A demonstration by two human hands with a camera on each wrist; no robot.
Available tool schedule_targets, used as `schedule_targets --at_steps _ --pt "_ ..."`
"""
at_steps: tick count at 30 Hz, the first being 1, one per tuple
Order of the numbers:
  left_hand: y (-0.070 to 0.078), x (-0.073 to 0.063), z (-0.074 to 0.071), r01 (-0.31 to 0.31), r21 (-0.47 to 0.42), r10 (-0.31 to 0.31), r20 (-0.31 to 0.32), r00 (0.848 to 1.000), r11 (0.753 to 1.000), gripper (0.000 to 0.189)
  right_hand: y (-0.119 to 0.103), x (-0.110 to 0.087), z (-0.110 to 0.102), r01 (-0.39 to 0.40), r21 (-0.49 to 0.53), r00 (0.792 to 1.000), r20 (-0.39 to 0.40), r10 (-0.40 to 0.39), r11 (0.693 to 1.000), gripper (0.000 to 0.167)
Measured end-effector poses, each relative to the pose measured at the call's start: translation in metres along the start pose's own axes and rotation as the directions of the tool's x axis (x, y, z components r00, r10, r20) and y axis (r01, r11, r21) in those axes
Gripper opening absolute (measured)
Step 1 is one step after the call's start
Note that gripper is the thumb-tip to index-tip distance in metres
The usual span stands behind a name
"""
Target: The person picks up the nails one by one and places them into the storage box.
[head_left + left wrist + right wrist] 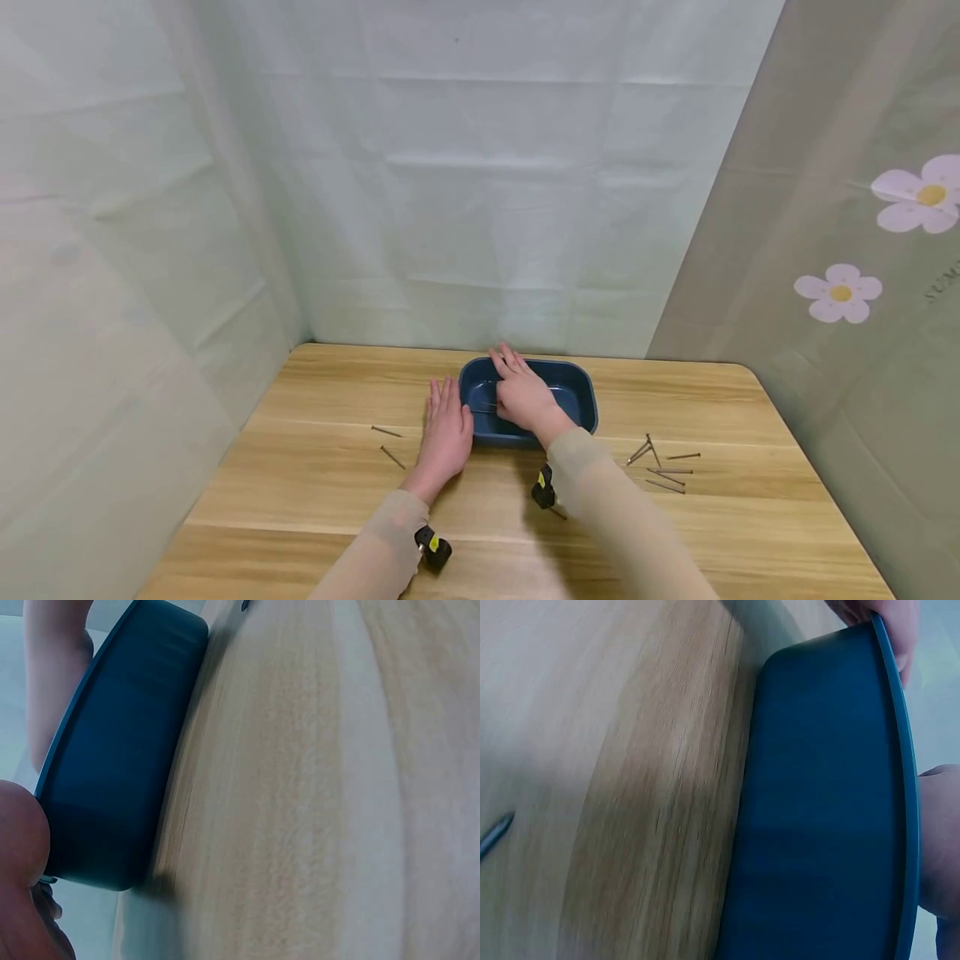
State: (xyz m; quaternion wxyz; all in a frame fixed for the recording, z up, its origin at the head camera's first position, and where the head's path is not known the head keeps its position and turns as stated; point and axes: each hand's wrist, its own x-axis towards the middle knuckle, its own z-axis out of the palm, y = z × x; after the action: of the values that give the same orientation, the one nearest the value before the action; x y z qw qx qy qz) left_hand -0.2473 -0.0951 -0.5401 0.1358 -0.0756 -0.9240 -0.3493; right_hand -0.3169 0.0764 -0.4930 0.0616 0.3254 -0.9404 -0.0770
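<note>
A dark blue rectangular tray stands on the wooden table near its back edge. My left hand lies along the tray's left end with fingers straight, the thumb right at the rim. Reaching into the tray from the front right, my right hand pinches a thin nail between thumb and forefinger, its other fingers stretched toward the back rim. That hand covers part of the tray floor. The left wrist and right wrist views show the tray's outer wall from close up.
Several loose nails are scattered to the right of the tray. Two more nails lie left of my left hand. Another nail shows beside my right wrist. Pale fabric curtains hang behind the table and at both sides.
</note>
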Motion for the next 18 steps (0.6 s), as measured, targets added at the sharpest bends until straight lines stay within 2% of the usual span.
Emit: schedule_targets --at_steps 9,18 --pt "0.000 -0.002 -0.001 -0.006 0.008 0.006 0.004 1.000 1.000 0.054 -0.015 0.006 -0.003 -0.010 -0.080 0.998 0.063 0.015 0.997 0.019" --pt "0.002 -0.007 0.000 -0.030 0.001 0.030 -0.023 0.999 1.000 0.054 -0.022 0.005 -0.002 -0.028 -0.126 0.995 0.091 0.039 0.992 0.021"
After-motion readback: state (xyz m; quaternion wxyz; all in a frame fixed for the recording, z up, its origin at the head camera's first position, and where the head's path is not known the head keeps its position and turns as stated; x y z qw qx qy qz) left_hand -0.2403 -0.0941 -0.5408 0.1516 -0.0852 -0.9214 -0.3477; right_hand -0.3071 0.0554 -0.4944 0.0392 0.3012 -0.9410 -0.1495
